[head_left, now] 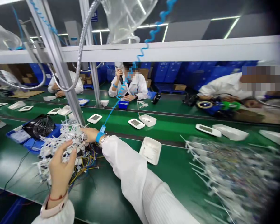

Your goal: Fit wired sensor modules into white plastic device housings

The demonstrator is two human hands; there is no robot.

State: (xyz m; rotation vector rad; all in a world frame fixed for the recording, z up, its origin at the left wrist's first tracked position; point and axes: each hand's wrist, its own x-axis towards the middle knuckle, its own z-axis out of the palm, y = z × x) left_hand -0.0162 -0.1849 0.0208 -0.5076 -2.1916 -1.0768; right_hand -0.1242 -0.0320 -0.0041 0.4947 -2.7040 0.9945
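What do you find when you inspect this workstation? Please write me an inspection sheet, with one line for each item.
surface: green bench mat
job's things: bunch of white cable ties with yellow and blue wires
clutter: blurred heap of similar white ties at right; black fan in a blue tray
grips: left hand holds the bunch; right hand touches its top
cables: blue coiled cord rises from a blue wrist strap; dark wires lie on the mat
surroundings: white device units, white casings, co-workers in white coats
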